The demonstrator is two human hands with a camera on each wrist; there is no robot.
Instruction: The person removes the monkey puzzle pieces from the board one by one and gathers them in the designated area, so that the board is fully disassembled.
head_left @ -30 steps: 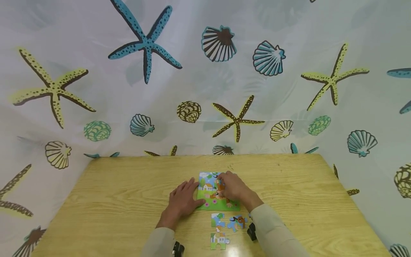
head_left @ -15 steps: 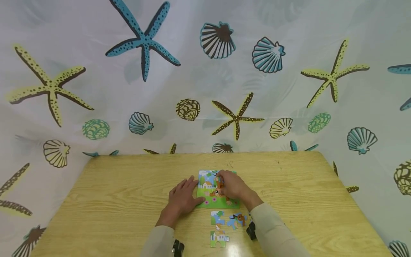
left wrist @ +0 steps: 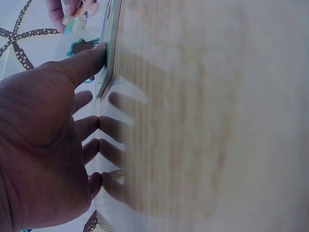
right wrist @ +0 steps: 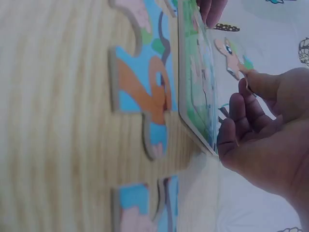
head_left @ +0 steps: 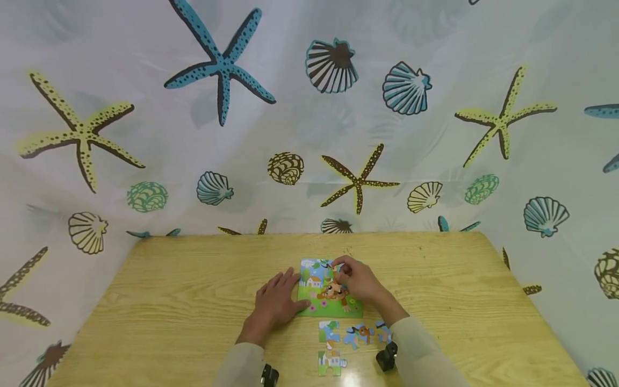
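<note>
A jigsaw puzzle board (head_left: 316, 309) with a monkey, a house and grass lies flat near the table's middle. My left hand (head_left: 278, 300) rests at its left side, fingers extended, thumb (left wrist: 89, 63) on the board's near left edge. Over the board's right part, my right hand (head_left: 360, 277) pinches a jigsaw piece (right wrist: 231, 58) between thumb and fingers. In the right wrist view that piece is raised clear of the board, its edge tilted toward the camera. The right hand covers part of the board's upper right in the head view.
Several loose jigsaw pieces lie nearer than the board: a tree piece (head_left: 329, 331), a brown-and-blue piece (head_left: 364, 333), a blue one (head_left: 384, 334) by the right sleeve, and a house piece (head_left: 331, 363). A shell-and-starfish cloth (head_left: 290, 204) hangs behind the wooden table (head_left: 193, 301).
My right hand has lifted the jigsaw piece from the board and shifted slightly right, uncovering the monkey's face and a loose blue piece near the sleeve. The left hand stays in place.
</note>
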